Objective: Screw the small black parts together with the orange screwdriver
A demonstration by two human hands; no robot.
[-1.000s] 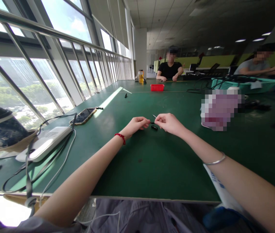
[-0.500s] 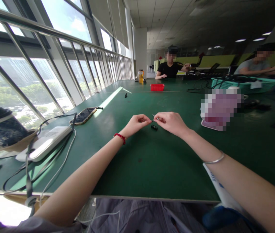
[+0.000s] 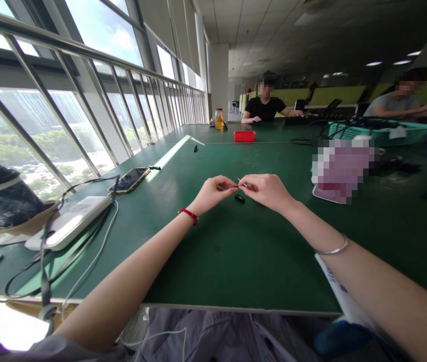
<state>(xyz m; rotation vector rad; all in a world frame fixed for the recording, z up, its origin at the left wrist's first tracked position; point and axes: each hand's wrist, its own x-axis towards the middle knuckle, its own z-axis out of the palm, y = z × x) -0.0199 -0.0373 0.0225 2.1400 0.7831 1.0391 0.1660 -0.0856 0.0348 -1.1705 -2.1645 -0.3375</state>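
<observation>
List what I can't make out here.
All in the head view:
What the left hand pinches: covered by its fingertips.
Most of the slim rod: covered by the right hand.
Markings on the small black part: too small.
Cup: left side cut by frame edge.

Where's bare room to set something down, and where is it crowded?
Bare, save a dark spot: the green tabletop between the forearms, nearer than the small black oblong piece. Also between the red rectangular tray and the left hand and right hand. Crowded: left, around the white flat box, dark cables and dark-screened phone; far right, around the teal plastic basket.
</observation>
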